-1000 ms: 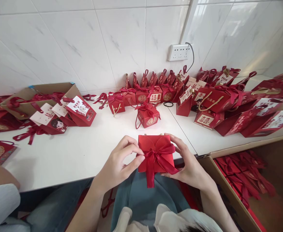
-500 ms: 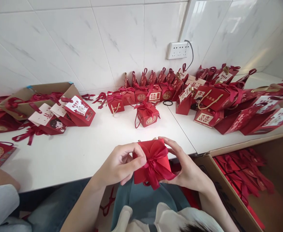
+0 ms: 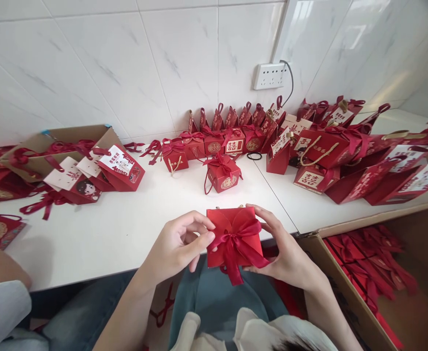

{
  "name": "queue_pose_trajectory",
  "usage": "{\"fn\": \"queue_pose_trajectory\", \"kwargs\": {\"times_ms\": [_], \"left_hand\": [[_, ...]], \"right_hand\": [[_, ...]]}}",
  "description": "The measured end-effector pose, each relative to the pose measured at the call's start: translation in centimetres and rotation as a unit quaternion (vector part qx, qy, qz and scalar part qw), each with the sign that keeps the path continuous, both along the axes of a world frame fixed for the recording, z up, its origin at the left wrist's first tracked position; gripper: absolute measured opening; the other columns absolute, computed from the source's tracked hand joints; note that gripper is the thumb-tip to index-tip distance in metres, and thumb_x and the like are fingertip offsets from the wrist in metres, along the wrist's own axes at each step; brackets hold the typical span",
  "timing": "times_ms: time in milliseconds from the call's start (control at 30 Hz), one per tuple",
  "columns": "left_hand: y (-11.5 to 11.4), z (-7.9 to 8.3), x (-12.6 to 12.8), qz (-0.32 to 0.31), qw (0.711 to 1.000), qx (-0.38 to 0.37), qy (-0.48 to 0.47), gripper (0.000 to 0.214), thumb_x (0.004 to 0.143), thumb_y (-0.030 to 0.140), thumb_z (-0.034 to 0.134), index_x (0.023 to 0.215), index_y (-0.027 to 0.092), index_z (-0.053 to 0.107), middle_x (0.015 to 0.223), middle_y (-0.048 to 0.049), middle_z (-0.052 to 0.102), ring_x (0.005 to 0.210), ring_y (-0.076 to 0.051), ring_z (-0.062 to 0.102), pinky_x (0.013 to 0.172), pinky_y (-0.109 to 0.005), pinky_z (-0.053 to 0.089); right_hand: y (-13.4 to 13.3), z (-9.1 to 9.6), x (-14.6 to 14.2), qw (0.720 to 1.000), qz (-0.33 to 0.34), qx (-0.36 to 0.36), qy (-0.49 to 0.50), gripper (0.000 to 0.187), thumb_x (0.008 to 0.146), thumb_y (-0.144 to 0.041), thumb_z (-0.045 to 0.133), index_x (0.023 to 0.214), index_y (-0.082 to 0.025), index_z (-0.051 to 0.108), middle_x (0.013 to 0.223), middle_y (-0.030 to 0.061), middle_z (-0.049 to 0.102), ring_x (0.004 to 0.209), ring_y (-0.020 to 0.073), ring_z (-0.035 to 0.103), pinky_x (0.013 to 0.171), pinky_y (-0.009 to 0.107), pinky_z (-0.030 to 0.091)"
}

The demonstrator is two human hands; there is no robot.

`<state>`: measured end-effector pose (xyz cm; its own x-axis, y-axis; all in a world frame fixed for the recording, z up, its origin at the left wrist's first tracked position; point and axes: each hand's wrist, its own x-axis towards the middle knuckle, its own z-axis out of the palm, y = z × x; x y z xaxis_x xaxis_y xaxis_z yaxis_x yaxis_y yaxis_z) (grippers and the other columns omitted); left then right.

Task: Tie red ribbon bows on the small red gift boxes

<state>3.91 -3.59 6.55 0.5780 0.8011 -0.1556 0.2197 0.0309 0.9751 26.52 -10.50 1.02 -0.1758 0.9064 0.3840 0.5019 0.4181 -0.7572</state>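
A red gift box (image 3: 217, 258) with a dark red ribbon bow (image 3: 232, 239) tied over its top is held up at the table's front edge, above my lap. My right hand (image 3: 287, 253) grips the box from the right, fingers along the far side and thumb near the front corner. At the box's left side, my left hand (image 3: 184, 246) pinches the left loop of the bow between thumb and forefinger. Just beyond, a finished-looking red box (image 3: 228, 174) with a gold emblem and a bow stands on the white table (image 3: 155, 209).
Several red gift boxes (image 3: 214, 145) line the wall. More boxes and bags (image 3: 323, 151) crowd the right side. A cardboard box (image 3: 319, 263) holding red packages is at my right; another carton (image 3: 85, 131) stands at the left. A person's arm (image 3: 1, 268) shows at lower left.
The box has tilted so its bowed top faces me more squarely and has shifted slightly right. My left fingers have moved slightly outward to the left side of the bow.
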Motion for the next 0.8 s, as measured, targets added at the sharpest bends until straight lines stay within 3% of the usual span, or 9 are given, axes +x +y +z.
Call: {"fn": "queue_pose_trajectory", "kwargs": {"times_ms": [233, 333, 400, 467, 533, 600, 667, 800], "left_hand": [[0.2, -0.5, -0.7, 0.019, 0.999, 0.008, -0.029, 0.023, 0.081, 0.039, 0.058, 0.09, 0.019, 0.053, 0.1, -0.0064, 0.062, 0.031, -0.004, 0.051, 0.03, -0.018, 0.027], [0.3, -0.5, -0.8, 0.056, 0.997, 0.018, -0.045, 0.028, 0.08, 0.045, 0.056, 0.088, 0.019, 0.05, 0.077, 0.0001, 0.06, 0.029, -0.002, 0.042, 0.031, -0.018, 0.022], [0.2, -0.6, -0.9, 0.067, 0.997, 0.037, -0.016, 0.031, 0.082, 0.049, 0.051, 0.078, 0.019, 0.048, 0.052, 0.0074, 0.044, 0.031, -0.003, 0.034, 0.034, -0.017, 0.021], [-0.2, -0.7, -0.8, 0.054, 0.996, 0.05, 0.045, 0.034, 0.083, 0.05, 0.048, 0.071, 0.018, 0.046, 0.044, 0.0097, 0.029, 0.035, -0.004, 0.028, 0.037, -0.017, 0.02], [-0.8, -0.8, -0.4, 0.053, 0.991, 0.068, 0.104, 0.033, 0.084, 0.047, 0.049, 0.068, 0.018, 0.045, 0.044, 0.0094, 0.028, 0.038, -0.004, 0.026, 0.038, -0.017, 0.02], [-1.5, -0.9, 0.0, 0.085, 0.981, 0.122, 0.127, 0.028, 0.085, 0.04, 0.05, 0.068, 0.018, 0.045, 0.045, 0.0091, 0.03, 0.039, -0.004, 0.028, 0.038, -0.017, 0.022], [-2.2, -1.0, 0.5, 0.123, 0.959, 0.233, 0.106, 0.02, 0.086, 0.03, 0.05, 0.07, 0.019, 0.046, 0.049, 0.0079, 0.038, 0.041, -0.004, 0.033, 0.039, -0.016, 0.027], [-3.7, -0.5, 1.2, 0.112, 0.867, 0.483, 0.044, 0.01, 0.081, 0.01, 0.055, 0.079, 0.018, 0.049, 0.069, 0.0025, 0.056, 0.048, -0.003, 0.044, 0.043, -0.015, 0.036]], "right_hand": [[-0.1, 0.0, 0.2, 1.0, -0.005, -0.002, -0.014, 0.092, 0.071, -0.033, 0.074, 0.142, -0.032, 0.016, 0.146, 0.0106, 0.028, 0.132, 0.0294, 0.034, 0.105, 0.048, 0.037], [-0.1, 0.1, 0.1, 1.0, -0.005, -0.005, -0.005, 0.09, 0.071, -0.032, 0.074, 0.141, -0.032, 0.017, 0.146, 0.0103, 0.028, 0.132, 0.0283, 0.033, 0.106, 0.046, 0.037], [-0.1, 0.1, 0.1, 1.0, -0.006, -0.006, -0.003, 0.09, 0.071, -0.031, 0.074, 0.141, -0.032, 0.017, 0.146, 0.0103, 0.028, 0.132, 0.0277, 0.034, 0.106, 0.045, 0.037], [-0.1, 0.2, 0.0, 1.0, -0.006, -0.001, -0.008, 0.09, 0.071, -0.031, 0.074, 0.141, -0.032, 0.017, 0.145, 0.0107, 0.028, 0.132, 0.0281, 0.033, 0.106, 0.046, 0.036], [0.0, 0.2, 0.0, 1.0, -0.003, 0.014, -0.016, 0.089, 0.072, -0.03, 0.073, 0.141, -0.031, 0.017, 0.145, 0.0116, 0.029, 0.133, 0.0289, 0.032, 0.105, 0.047, 0.037], [0.0, 0.3, 0.0, 0.999, 0.0, 0.037, -0.02, 0.088, 0.073, -0.029, 0.072, 0.142, -0.03, 0.018, 0.144, 0.0126, 0.029, 0.133, 0.029, 0.031, 0.105, 0.047, 0.037], [-0.1, 0.5, -0.1, 0.998, 0.002, 0.058, -0.022, 0.086, 0.075, -0.025, 0.071, 0.142, -0.028, 0.018, 0.144, 0.0131, 0.029, 0.133, 0.028, 0.031, 0.105, 0.046, 0.037], [-0.3, 0.8, -0.2, 0.996, 0.002, 0.089, -0.021, 0.085, 0.075, -0.017, 0.069, 0.142, -0.027, 0.018, 0.145, 0.0127, 0.028, 0.134, 0.0273, 0.029, 0.105, 0.045, 0.037]]}}
